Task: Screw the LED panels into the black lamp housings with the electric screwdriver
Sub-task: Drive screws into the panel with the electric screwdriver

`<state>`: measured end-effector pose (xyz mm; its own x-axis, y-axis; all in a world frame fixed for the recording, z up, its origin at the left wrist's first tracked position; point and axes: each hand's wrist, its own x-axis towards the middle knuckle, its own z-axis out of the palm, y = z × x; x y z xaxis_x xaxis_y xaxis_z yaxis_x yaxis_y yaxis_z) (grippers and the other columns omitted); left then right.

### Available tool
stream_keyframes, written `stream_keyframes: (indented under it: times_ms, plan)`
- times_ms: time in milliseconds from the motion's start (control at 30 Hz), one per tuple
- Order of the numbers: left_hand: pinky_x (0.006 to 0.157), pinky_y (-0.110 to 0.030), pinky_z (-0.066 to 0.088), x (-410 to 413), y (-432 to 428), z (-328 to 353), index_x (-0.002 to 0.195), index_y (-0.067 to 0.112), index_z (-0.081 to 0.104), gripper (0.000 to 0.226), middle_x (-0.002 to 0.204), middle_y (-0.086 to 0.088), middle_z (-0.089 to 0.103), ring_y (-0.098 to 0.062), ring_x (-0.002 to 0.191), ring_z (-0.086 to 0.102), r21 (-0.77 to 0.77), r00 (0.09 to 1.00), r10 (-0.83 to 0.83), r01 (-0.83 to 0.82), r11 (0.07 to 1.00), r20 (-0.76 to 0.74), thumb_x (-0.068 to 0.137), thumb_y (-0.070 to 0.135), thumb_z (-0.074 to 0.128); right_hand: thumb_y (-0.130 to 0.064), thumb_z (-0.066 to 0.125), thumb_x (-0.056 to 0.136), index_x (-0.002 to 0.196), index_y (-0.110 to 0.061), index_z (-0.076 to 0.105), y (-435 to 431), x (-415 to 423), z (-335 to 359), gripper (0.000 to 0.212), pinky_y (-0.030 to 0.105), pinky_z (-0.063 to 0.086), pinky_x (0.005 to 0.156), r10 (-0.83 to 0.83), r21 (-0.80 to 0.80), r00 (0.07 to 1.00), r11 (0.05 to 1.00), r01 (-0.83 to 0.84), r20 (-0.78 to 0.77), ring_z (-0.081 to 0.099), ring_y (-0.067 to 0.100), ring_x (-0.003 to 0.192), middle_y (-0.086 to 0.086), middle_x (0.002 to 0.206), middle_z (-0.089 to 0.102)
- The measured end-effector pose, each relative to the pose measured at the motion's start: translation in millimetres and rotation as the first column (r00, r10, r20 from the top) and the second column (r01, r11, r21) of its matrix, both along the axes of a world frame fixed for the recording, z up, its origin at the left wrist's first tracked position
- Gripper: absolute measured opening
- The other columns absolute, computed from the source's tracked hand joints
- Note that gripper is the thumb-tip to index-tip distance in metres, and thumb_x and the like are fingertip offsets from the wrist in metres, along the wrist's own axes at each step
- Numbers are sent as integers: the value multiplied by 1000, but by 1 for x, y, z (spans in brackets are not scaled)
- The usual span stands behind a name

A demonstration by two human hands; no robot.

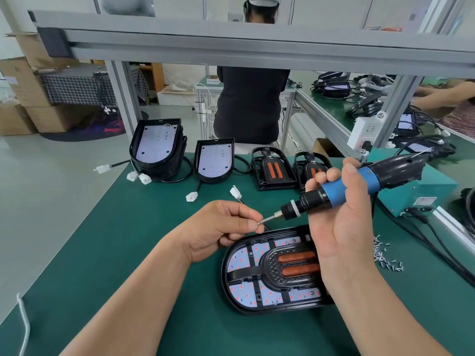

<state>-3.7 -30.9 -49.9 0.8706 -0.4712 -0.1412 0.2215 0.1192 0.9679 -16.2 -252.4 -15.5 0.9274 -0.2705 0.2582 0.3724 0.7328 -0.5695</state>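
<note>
A black lamp housing lies flat on the green mat in front of me, with a white LED panel and two orange coils inside it. My right hand grips the blue and black electric screwdriver above the housing, tilted down to the left. My left hand pinches a small silver screw at the tip of the screwdriver's bit.
A pile of loose screws lies to the right of the housing. Several more housings stand along the mat's far edge: a stack, a single one, two with coils. A teal power box sits at right. A person sits beyond the bench.
</note>
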Motion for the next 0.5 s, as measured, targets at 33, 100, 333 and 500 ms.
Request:
stream_keyframes:
  times_ms: [33,100,333,500]
  plan:
    - [41,-12,28,0,0,0,102,3,75,19,93,-14,76,-4,51,40,2,1000,8,-8,1000,6,83,4,76,-24,75,96,117,-21,58,0,0,1,27,33,53,92,-2,-6,1000,1000,2,0,58,14,83,-3,89,58]
    - [42,-12,29,0,0,-1,102,3,75,17,94,-15,77,-5,51,41,-1,999,27,-27,1000,20,85,0,76,-29,76,95,115,-21,58,1,-1,2,28,32,54,90,-13,-24,1000,1000,13,-3,58,13,83,-4,88,59]
    - [42,-13,30,1,-1,-3,94,12,81,15,96,-17,78,-5,50,41,-25,998,46,-45,999,41,82,4,77,-37,68,103,110,-21,57,3,-3,2,21,33,51,92,-70,-26,997,997,69,-30,58,13,84,-4,89,58]
    - [42,-13,30,2,-1,-4,100,7,76,19,95,-16,78,-5,50,40,12,999,43,-44,999,31,81,7,77,-42,68,102,119,-22,57,5,-6,4,29,31,52,90,-66,-85,998,994,64,-18,56,13,86,-4,89,59]
